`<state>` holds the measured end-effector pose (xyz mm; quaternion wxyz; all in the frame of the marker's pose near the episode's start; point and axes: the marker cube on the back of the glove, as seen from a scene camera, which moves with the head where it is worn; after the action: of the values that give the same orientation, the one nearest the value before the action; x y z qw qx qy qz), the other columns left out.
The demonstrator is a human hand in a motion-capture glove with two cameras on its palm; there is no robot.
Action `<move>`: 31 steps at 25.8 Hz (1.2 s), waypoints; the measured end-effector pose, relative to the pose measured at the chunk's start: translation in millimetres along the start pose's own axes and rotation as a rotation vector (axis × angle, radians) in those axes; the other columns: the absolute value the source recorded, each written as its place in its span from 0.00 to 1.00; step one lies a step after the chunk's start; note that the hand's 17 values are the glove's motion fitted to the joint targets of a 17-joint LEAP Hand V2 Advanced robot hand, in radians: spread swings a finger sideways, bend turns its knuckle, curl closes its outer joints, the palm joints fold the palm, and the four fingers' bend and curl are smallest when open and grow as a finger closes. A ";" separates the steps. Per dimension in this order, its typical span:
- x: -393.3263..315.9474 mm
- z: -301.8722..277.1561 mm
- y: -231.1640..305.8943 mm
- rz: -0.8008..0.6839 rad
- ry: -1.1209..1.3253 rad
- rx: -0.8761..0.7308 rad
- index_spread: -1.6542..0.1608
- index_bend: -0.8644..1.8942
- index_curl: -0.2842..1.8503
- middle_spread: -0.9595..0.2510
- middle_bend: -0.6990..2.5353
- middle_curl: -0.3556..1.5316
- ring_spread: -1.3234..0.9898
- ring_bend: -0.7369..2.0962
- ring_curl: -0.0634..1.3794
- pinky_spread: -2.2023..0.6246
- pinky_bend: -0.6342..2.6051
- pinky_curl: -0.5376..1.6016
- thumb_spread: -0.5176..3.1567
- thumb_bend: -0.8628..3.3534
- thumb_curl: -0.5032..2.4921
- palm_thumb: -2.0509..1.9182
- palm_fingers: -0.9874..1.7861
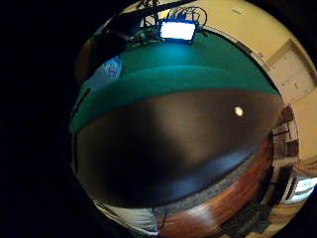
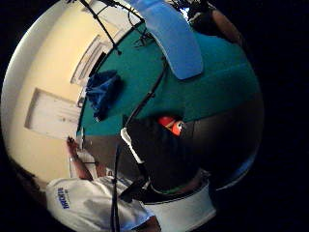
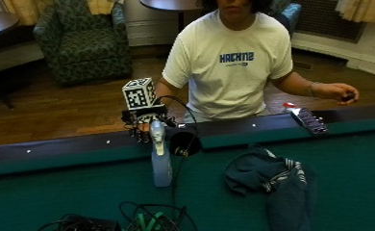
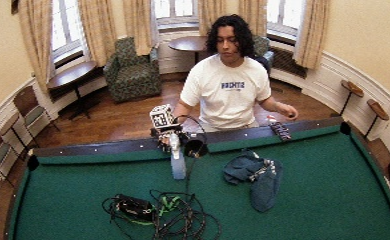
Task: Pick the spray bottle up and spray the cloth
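Outside view: a pale blue spray bottle [image 3: 160, 161] stands upright on the green table [image 3: 59, 192], near the dark rail. The gloved right hand [image 3: 144, 126], the grip, hovers at its nozzle; I cannot tell whether the fingers have closed (likely reaching). A dark blue cloth [image 3: 270, 178] lies apart. Thumb-side palm view alone shows the bottle [image 2: 174, 41] close by. Wide view adds tangled cables [image 4: 162, 212].

pale blue spray bottle [image 3: 160, 161] is standing upright on the green felt, dark blue cloth [image 3: 274, 177] lying crumpled to its right.
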<state>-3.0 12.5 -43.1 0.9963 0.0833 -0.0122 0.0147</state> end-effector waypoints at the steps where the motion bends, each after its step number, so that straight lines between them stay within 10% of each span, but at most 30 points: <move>1: -2.8 -5.8 -3.6 -0.003 0.013 0.012 0.70 0.37 0.28 0.68 0.28 0.34 0.52 0.36 0.23 0.85 0.26 0.36 0.45 0.21 0.23 0.58 0.57; 31: -29.5 -145.7 -58.9 -0.025 0.242 0.094 0.71 0.36 0.26 0.70 0.27 0.36 0.53 0.38 0.27 0.85 0.27 0.40 0.43 0.20 0.26 0.56 0.54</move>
<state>-27.4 -22.2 -197.3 0.9856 0.1279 0.1097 0.0127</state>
